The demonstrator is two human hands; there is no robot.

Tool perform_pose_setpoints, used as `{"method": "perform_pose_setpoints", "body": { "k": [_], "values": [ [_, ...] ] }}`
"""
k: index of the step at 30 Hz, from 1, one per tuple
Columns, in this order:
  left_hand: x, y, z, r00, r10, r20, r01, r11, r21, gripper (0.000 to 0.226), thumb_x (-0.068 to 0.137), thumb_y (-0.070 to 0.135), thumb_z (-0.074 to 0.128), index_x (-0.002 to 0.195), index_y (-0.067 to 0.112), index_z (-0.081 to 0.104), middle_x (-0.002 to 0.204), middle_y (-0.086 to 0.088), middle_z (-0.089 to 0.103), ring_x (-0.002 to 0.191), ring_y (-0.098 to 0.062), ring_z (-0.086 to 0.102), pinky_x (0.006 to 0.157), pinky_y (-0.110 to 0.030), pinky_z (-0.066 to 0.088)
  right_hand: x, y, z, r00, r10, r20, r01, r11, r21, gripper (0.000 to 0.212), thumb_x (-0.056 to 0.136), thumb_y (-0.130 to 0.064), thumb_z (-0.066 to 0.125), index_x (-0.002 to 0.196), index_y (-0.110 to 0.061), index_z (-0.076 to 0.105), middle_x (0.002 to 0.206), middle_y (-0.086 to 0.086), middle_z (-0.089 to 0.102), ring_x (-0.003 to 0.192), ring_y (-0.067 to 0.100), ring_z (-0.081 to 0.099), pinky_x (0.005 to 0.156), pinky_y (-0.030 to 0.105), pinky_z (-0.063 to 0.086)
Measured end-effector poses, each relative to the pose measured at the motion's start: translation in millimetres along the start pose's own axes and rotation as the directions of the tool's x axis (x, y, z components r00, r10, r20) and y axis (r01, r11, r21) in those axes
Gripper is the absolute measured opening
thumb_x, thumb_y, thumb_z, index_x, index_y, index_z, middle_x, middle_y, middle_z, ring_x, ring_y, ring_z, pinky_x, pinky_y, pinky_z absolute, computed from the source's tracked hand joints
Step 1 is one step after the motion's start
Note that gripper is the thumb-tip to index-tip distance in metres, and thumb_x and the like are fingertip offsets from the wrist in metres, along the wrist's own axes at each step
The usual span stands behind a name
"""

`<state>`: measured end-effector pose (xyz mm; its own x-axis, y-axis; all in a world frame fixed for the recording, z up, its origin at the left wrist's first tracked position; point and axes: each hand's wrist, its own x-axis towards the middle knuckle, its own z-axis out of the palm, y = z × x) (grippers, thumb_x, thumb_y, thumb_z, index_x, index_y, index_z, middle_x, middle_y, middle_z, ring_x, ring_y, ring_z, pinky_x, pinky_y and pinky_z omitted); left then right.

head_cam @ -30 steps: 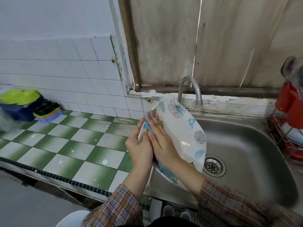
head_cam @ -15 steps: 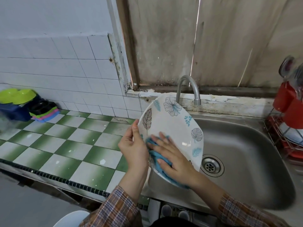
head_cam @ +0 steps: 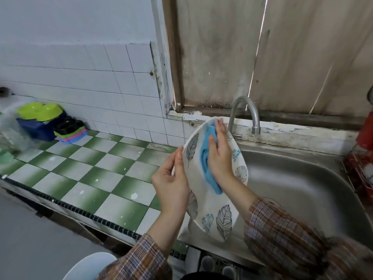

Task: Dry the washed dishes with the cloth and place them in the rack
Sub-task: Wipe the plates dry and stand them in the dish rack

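Stacked plastic bowls (head_cam: 40,118) are noted at the left edge, on the green-checked tabletop (head_cam: 90,168), well apart from the work. At centre the plate (head_cam: 212,209) is held tilted on edge over the near-left corner of the sink (head_cam: 302,188), likely so drips fall into the basin and the face is turned toward the wiping hand. Its left rim is gripped by the left hand (head_cam: 171,184), fingers curled round the edge, which is judged to steady it against the push. The blue cloth (head_cam: 207,158) is pressed on the plate's upper face by the right hand (head_cam: 220,154), fingers straight and laid flat, not clenched, so pressure is spread. 1 tap (head_cam: 242,110) stands just behind the plate's top. The red rack (head_cam: 361,174) is cut off at the right edge, contents blurred. Drying is judged under way; racking is not yet done.
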<state>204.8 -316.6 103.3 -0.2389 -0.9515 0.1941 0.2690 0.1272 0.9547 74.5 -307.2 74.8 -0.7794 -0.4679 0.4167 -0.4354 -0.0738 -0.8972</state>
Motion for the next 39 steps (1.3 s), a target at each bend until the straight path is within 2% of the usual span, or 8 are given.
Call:
{"method": "perform_pose_setpoints", "body": {
  "k": [4,8,12,18,23,30,34,39],
  "values": [
    [10.9,1.1,2.6,0.998,-0.027,-0.062,0.025,0.999,-0.029,0.017,0.097,0.010,0.056,0.100,0.016,0.072,0.094,0.011,0.072,0.085,0.006,0.067,0.077,-0.010,0.051,-50.5,-16.3,19.0,0.914,-0.267,0.304,0.254,0.964,0.083,0.052,0.100,-0.008,0.042,0.150,-0.012,0.029,0.160,0.000,0.021,0.149,0.011,0.012,0.121,0.024,0.010],
    [27.6,5.0,-5.6,0.986,-0.038,-0.163,0.028,0.998,-0.064,0.015,0.096,0.016,0.058,0.095,0.020,0.072,0.096,0.002,0.074,0.091,-0.012,0.070,0.082,-0.024,0.056,-84.1,29.0,-4.6,0.818,-0.365,0.444,0.392,0.919,0.035,0.052,0.099,-0.022,0.044,0.149,-0.035,0.033,0.160,-0.006,0.025,0.150,0.019,0.013,0.122,0.039,0.009],
    [20.9,10.6,-10.1,0.988,0.001,-0.156,-0.011,0.998,-0.067,0.016,0.096,0.017,0.057,0.097,0.022,0.072,0.099,0.000,0.075,0.093,-0.014,0.070,0.081,-0.025,0.057,-71.8,79.2,-32.3,0.979,-0.032,0.201,0.054,0.993,-0.105,0.048,0.098,-0.043,0.043,0.144,-0.052,0.032,0.159,-0.023,0.015,0.149,0.006,0.006,0.122,0.044,0.011],
    [-13.4,19.7,-3.8,0.989,0.149,-0.016,-0.148,0.988,0.035,0.024,0.094,0.007,0.056,0.098,0.027,0.070,0.091,0.028,0.070,0.091,0.006,0.067,0.078,-0.008,0.050,18.3,44.3,-22.4,0.962,0.181,-0.204,-0.188,0.982,-0.015,0.052,0.104,-0.020,0.038,0.153,-0.018,0.021,0.163,0.000,0.008,0.149,0.012,0.001,0.123,0.038,0.007],
    [-21.2,16.0,-1.9,0.951,0.310,0.001,-0.309,0.946,0.102,0.021,0.091,0.015,0.059,0.103,0.030,0.068,0.096,0.031,0.069,0.095,0.002,0.068,0.084,-0.011,0.050,8.3,-36.5,9.5,0.994,-0.085,-0.068,0.097,0.976,0.194,0.052,0.103,-0.016,0.038,0.152,-0.020,0.022,0.163,-0.001,0.011,0.148,0.005,0.008,0.120,0.021,0.014],
    [4.3,19.9,-9.0,0.985,0.036,-0.167,-0.046,0.997,-0.056,0.017,0.095,0.011,0.058,0.102,0.015,0.074,0.089,0.016,0.073,0.090,0.002,0.069,0.080,-0.013,0.053,-77.7,4.2,-3.8,0.819,-0.439,0.370,0.471,0.882,0.003,0.056,0.097,-0.023,0.046,0.151,-0.018,0.032,0.161,0.001,0.022,0.150,0.024,0.011,0.122,0.049,0.009],
    [1.8,18.0,-15.8,0.988,0.007,-0.153,-0.019,0.997,-0.077,0.017,0.095,0.011,0.058,0.098,0.018,0.073,0.086,0.016,0.074,0.083,0.003,0.068,0.071,-0.013,0.053,-78.8,54.1,-42.1,0.972,-0.129,0.198,0.161,0.975,-0.152,0.058,0.092,-0.050,0.042,0.149,-0.043,0.028,0.161,-0.014,0.016,0.150,0.010,0.006,0.120,0.054,0.011],
    [-9.1,17.2,-14.2,0.993,0.009,-0.118,-0.017,0.997,-0.069,0.018,0.095,0.011,0.058,0.103,0.011,0.074,0.092,0.015,0.074,0.090,0.000,0.069,0.078,-0.015,0.054,-36.9,45.2,-48.0,0.979,0.136,-0.149,-0.147,0.987,-0.064,0.071,0.090,-0.053,0.040,0.152,-0.026,0.018,0.161,0.002,0.019,0.148,0.021,0.018,0.118,0.048,0.024]
  ]
}}
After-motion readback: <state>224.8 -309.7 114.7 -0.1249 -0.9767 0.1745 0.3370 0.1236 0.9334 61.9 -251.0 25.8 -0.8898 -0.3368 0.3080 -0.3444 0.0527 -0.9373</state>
